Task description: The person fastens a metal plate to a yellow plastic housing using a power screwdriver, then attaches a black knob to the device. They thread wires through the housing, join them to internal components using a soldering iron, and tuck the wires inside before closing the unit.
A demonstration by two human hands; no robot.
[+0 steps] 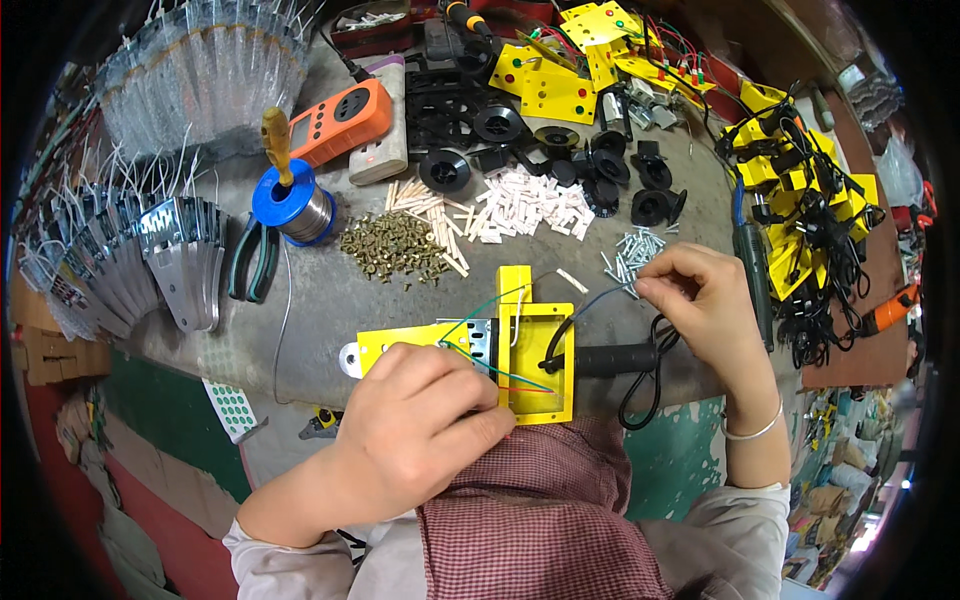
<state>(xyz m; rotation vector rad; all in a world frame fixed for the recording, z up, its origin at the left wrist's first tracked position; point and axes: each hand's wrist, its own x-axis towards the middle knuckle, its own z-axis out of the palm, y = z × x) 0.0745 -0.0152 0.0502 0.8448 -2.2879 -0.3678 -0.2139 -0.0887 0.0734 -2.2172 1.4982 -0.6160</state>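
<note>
A yellow frame-shaped housing [567,345] lies near the table's front edge, with thin green, blue and red wires running into it. A black handle-like grip [612,360] with a looped black cord [640,411] extends from its right side. To its left a yellow plate [405,341] is joined by a silver metal part [478,338]. My left hand [415,420] is closed over the plate and the housing's near-left edge. My right hand [705,295] is raised to the right, thumb and forefinger pinching the end of a thin dark wire [597,299] that comes from the housing.
Small screws [632,252], white sleeves [530,203] and brass-coloured pieces [390,247] lie in piles beyond. A blue solder spool [284,205], pliers [254,260] and metal plates [185,255] are at left. Yellow parts with black cords [810,220] crowd the right.
</note>
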